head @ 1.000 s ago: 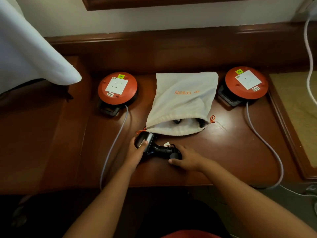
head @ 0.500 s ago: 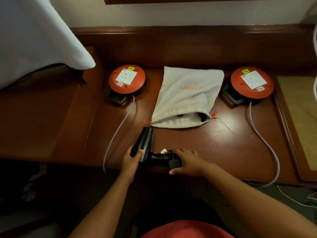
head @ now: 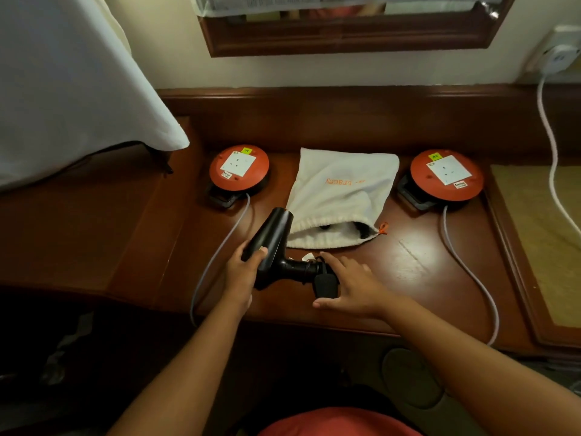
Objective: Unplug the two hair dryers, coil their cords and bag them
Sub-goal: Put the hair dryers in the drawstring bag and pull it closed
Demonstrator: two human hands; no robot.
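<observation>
A black hair dryer (head: 273, 243) lies on the wooden desk (head: 408, 278) with its nozzle pointing away from me, beside the left end of the bag's mouth. My left hand (head: 246, 269) grips its barrel. Its cord is wrapped round the handle, and the black plug (head: 325, 284) sits at the handle's end. My right hand (head: 350, 284) rests there with straight, spread fingers, the plug between thumb and forefinger. The white drawstring bag (head: 342, 190) lies flat behind, mouth open towards me. A dark object (head: 360, 229) shows inside it.
Two orange cable reels with white sockets stand left (head: 239, 166) and right (head: 446, 174) of the bag, nothing plugged in. Their grey cables trail over the desk's front edge. A white cloth (head: 63, 89) hangs at the left; a white cord (head: 550, 146) drops from a wall plug.
My left hand has swung the dryer's nozzle up and forward to the bag's left corner. My right hand's fingers have spread out by the plug. The view has tilted upwards.
</observation>
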